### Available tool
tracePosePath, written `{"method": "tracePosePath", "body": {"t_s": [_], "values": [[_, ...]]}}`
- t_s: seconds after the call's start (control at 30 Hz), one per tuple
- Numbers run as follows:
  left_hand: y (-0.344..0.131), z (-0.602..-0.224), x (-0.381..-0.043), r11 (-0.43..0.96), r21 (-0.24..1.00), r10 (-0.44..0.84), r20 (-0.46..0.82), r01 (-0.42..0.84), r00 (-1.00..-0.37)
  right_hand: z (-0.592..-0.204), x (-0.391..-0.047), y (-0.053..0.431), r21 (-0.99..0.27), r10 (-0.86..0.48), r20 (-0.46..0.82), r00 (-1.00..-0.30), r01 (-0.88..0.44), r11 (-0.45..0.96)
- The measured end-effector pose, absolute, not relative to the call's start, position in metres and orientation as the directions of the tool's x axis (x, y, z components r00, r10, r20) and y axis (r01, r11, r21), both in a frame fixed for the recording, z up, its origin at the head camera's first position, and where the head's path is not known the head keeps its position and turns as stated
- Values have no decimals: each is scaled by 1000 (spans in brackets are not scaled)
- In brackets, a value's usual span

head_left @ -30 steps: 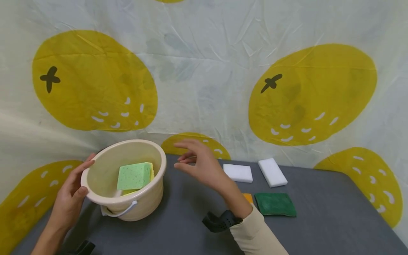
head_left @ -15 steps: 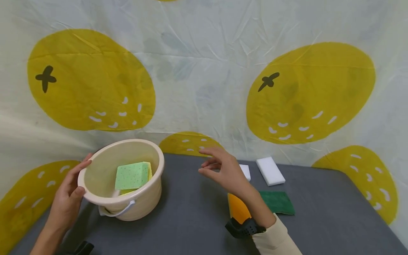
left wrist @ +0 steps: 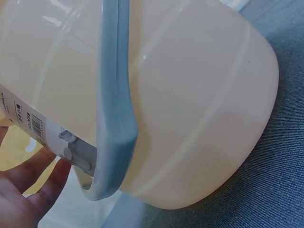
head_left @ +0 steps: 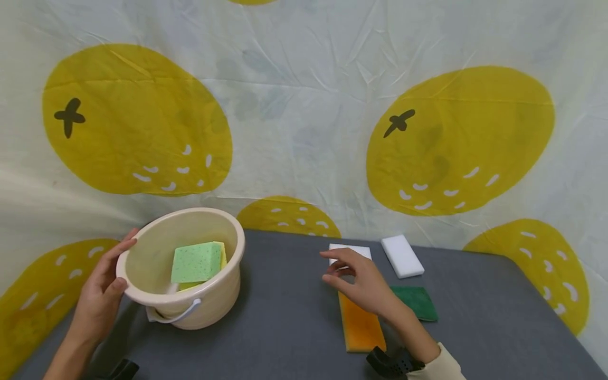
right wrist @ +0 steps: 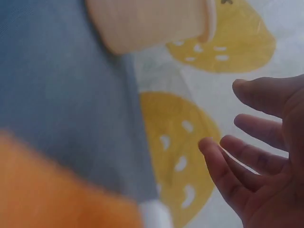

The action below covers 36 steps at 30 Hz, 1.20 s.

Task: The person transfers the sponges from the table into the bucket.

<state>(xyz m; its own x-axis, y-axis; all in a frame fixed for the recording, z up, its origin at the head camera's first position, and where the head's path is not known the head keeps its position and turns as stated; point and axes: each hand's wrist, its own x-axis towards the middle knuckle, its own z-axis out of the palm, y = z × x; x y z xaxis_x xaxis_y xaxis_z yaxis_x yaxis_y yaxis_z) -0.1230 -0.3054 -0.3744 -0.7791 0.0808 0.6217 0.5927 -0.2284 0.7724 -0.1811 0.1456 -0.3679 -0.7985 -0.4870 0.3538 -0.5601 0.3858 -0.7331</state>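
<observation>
A cream bucket (head_left: 218,295) stands on the left of the table, tilted slightly toward me. My left hand (head_left: 97,298) grips its rim, thumb outside. Inside lie a light green sponge (head_left: 195,262) and, partly hidden under it, a yellow one (head_left: 224,256). The pale blue handle (left wrist: 116,118) hangs down the bucket's side in the left wrist view. With nothing in its loosely bent fingers, my right hand (head_left: 358,279) hovers over the far end of an orange sponge (head_left: 362,327). It partly covers a white sponge block (head_left: 363,252) behind.
Another white block (head_left: 402,257) lies at the back right. A dark green scouring pad (head_left: 418,303) is right of the orange sponge, partly behind my forearm. A lemon-print curtain (head_left: 304,132) hangs along the table's back edge. Grey tabletop (head_left: 285,316) separates bucket and sponges.
My right hand has moved away from beside the bucket, rightward and down, to above the orange sponge, uncovering more of it. The left hand and the bucket have stayed put.
</observation>
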Motion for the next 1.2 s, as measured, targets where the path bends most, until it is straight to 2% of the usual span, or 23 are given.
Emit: {"method": "tracePosePath", "body": {"t_s": [0.13,0.4,0.6,0.77,0.97,1.2], "values": [[-305,-375,-121,-220,780,87,614,586,-785,-371,-170,157,-722,-483,332,-810,-548,422],[-302,-377,-122,-218,785,108,610,580,-785,-405,-169,189,-699,-479,323,-816,-547,460],[-303,-376,-123,-210,789,97,605,578,-790,-403,-161,197,-664,-482,320,-816,-556,500],[-303,-375,-123,-207,792,94,601,575,-794,-395,-157,204,-651,-528,316,-788,-585,483],[-305,-374,-121,-212,794,91,597,570,-797,-412,-170,224,-589,-627,290,-723,-651,478],[-305,-371,-122,-211,794,95,597,570,-797,-418,-181,240,-676,-685,168,-709,-589,443]]}}
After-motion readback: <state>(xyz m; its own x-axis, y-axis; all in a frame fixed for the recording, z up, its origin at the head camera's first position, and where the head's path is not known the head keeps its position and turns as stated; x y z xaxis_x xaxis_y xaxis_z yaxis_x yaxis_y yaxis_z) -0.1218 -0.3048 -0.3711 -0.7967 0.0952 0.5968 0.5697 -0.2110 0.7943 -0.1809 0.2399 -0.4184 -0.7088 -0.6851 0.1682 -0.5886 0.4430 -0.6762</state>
